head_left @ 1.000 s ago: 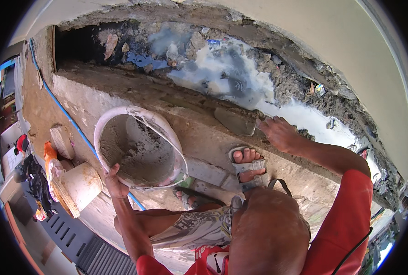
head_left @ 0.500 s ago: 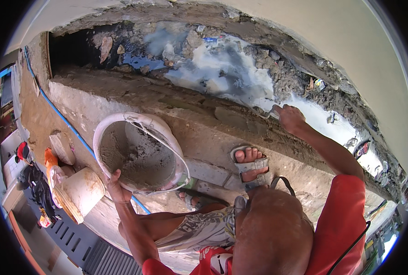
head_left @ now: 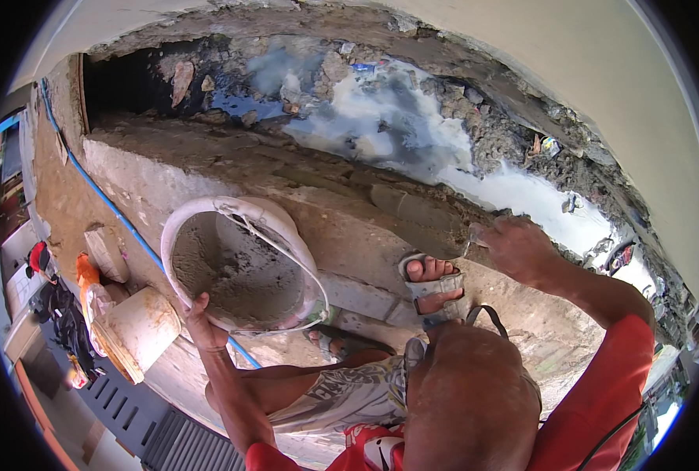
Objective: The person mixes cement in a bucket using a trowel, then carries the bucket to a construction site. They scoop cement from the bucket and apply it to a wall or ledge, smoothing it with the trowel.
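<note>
A white bucket (head_left: pixel 280 220) tilts beside my feet, part-filled with wet grey mortar (head_left: pixel 228 271). The fingers of my left hand (head_left: pixel 206 326) grip its near-left rim. My right hand (head_left: pixel 522 250) is closed around the handle of a small trowel (head_left: pixel 472 238) over the ledge of the drainage channel. Motion smears this hand somewhat, and the trowel's blade is only partly visible. Below it runs a band of smoothed, damp mortar (head_left: pixel 412 212) along the channel's edge.
Milky water (head_left: pixel 400 118) and rubble lie in the channel, against a pale wall (head_left: pixel 600 71). My sandalled foot (head_left: pixel 432 286) rests near the ledge. A blue hose (head_left: pixel 102 192) passes behind the bucket. A second, stained bucket (head_left: pixel 141 326) lies at left beside a dark bag (head_left: pixel 63 318).
My right hand has drawn the trowel back from the water's edge, toward me and slightly right. My left hand stays on the bucket rim.
</note>
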`<control>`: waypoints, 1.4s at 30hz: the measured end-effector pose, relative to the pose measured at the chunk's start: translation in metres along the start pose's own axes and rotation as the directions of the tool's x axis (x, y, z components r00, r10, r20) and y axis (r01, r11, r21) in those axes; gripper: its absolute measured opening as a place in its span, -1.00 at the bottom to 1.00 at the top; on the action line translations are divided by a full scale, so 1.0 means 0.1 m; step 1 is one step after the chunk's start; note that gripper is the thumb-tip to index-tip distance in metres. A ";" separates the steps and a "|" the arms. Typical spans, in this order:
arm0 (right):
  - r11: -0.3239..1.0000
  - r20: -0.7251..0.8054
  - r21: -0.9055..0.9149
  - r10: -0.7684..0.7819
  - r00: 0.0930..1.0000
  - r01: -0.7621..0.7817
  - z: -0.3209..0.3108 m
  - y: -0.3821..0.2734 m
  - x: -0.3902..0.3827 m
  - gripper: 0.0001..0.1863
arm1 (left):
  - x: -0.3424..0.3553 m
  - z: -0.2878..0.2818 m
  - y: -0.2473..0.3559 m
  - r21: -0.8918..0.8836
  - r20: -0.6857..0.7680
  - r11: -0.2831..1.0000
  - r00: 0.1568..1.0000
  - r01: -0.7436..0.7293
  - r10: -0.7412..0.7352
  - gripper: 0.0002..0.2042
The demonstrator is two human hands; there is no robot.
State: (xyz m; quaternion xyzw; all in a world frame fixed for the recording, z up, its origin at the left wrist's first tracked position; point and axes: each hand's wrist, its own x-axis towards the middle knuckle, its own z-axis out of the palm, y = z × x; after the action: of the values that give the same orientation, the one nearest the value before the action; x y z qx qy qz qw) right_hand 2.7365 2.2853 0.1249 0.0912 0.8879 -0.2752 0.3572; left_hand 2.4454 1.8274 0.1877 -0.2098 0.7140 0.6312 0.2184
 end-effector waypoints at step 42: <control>0.890 -0.459 -0.317 -0.446 0.768 0.327 -1.33 -1.02 0.03 -0.54 | -0.46 0.80 0.30 0.063 0.150 0.956 0.950 -0.286 0.274 -0.44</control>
State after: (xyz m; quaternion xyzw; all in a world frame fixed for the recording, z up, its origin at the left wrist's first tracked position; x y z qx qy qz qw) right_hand 2.6204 2.2743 0.2454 -0.0635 0.9748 -0.2089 0.0466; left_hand 2.4697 1.9111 0.2302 -0.0522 0.7454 0.6384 0.1848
